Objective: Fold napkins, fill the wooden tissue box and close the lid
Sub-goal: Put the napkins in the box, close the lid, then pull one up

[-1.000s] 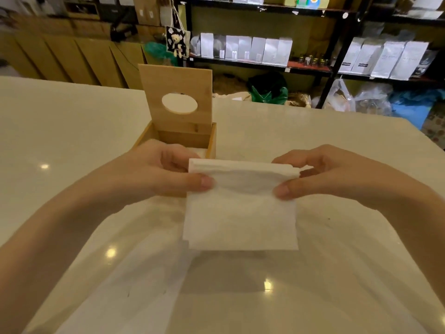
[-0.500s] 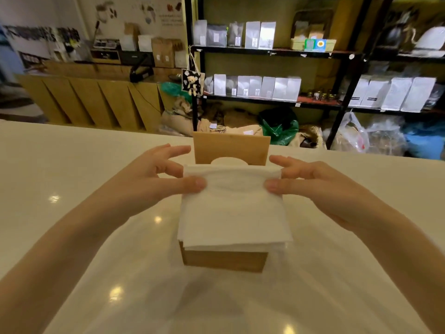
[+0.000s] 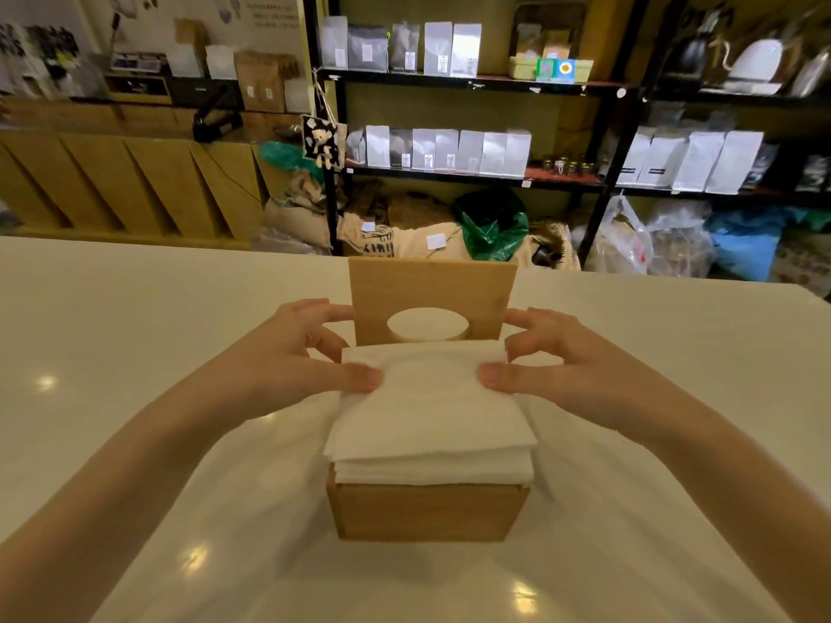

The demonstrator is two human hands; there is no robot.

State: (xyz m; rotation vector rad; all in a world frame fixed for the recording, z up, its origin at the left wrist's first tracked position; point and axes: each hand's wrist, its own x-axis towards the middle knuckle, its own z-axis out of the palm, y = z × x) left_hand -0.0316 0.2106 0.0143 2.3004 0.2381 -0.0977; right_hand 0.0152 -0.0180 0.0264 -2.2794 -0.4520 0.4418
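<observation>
A square wooden tissue box [image 3: 427,512] stands on the white table, packed with folded white napkins that rise above its rim. Its wooden lid [image 3: 431,290] with an oval hole stands upright at the far side. A folded white napkin [image 3: 431,406] lies on top of the stack. My left hand [image 3: 310,357] pinches the napkin's far left corner, thumb on top. My right hand [image 3: 544,353] pinches its far right corner in the same way.
The glossy white table [image 3: 135,353] stretches wide on both sides of the box. Beyond its far edge stand black shelves [image 3: 472,83] with white and grey bags, sacks on the floor, and cardboard panels [image 3: 135,186] at the left.
Both hands carried the folded napkin from in front of the box onto the stack inside it. The view has tilted up, so the box now sits lower and nearer.
</observation>
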